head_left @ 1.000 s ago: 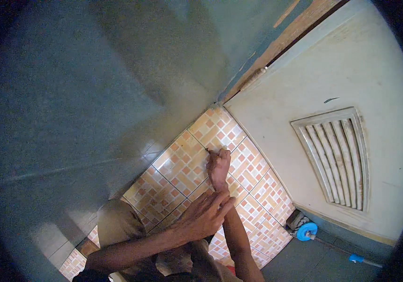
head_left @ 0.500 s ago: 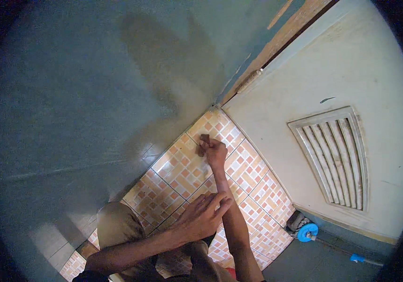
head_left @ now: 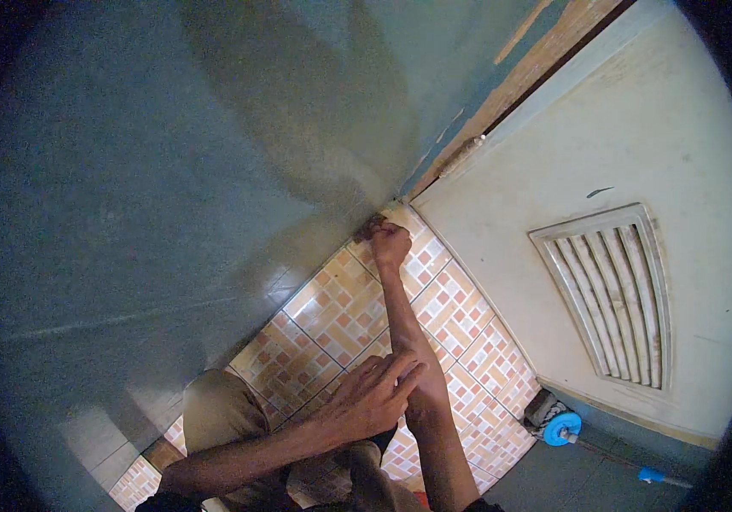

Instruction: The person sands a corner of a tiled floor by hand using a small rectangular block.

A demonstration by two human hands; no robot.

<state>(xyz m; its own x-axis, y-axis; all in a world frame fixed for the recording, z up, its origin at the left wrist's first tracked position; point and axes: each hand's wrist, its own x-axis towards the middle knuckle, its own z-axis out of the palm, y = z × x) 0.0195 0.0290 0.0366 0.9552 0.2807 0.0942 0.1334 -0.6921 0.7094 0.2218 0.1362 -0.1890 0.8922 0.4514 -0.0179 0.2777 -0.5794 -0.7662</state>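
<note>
My right hand [head_left: 392, 245] is closed around a small dark brown thing [head_left: 372, 228], mostly covered by the fingers, so its kind does not show. It is down at the far corner of the tiled floor [head_left: 332, 294], where the tiles meet the blue-grey wall [head_left: 127, 171]. Nearer to me, my left hand [head_left: 370, 399] holds nothing. Its fingers are loosely bent and apart, with the fingertips by my right forearm, which reaches past them; whether they touch it I cannot tell.
A whitish door [head_left: 502, 230] with a slatted vent [head_left: 609, 299] stands on the right. Near its bottom corner is a mop [head_left: 545, 414] with a blue disc [head_left: 562, 428] and a long handle. My bent knee [head_left: 221, 410] is at lower left, close to the wall.
My right hand has slid farther away with the brown thing, from the middle of a tile to the wall's foot. My left hand stays almost where it was.
</note>
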